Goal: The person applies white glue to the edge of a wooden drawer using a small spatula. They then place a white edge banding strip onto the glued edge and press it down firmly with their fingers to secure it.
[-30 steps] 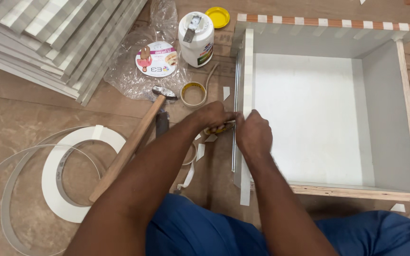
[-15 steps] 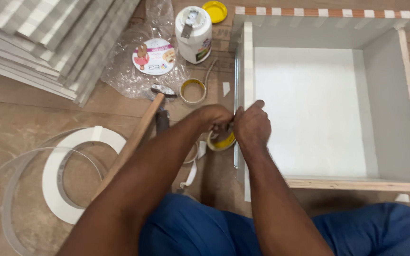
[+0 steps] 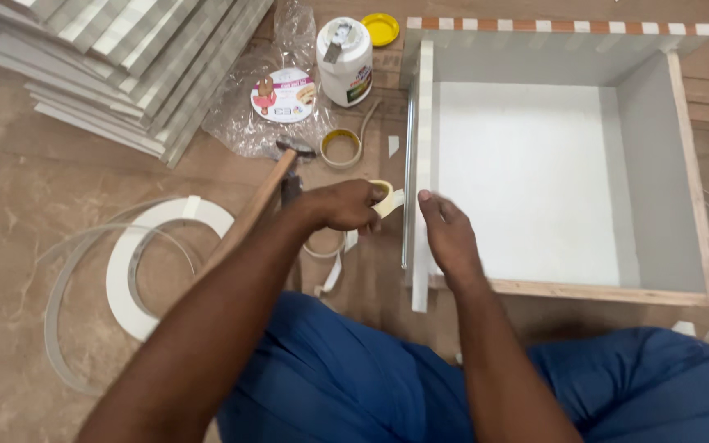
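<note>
- Edging coil [image 3: 129, 271]: white band, loose loops flat on floor, far left; free end trails off.
- Panel stack [image 3: 125, 61]: grey/white boards, top left, fanned, well apart from hands.
- Hammer [image 3: 260, 201]: wood handle slanting, head near plastic bag [image 3: 276, 98]; partly under left forearm, not gripped.
- Spare tape ring [image 3: 342, 148]: flat on floor, just below glue jar [image 3: 346, 61]; yellow lid [image 3: 381, 29] off, beside jar.
- Left hand [image 3: 346, 205]: fingers closed round a tape roll [image 3: 383, 197], held off floor, short strip running toward box edge; judged held taut so strip lies straight.
- Right hand [image 3: 449, 238]: holds nothing, fingers flat, narrow spread, pressing on left rim of box [image 3: 420, 123]; judged to pin strip/edging down.
- Box: open, white inside, ply edges showing, on floor at right.
</note>
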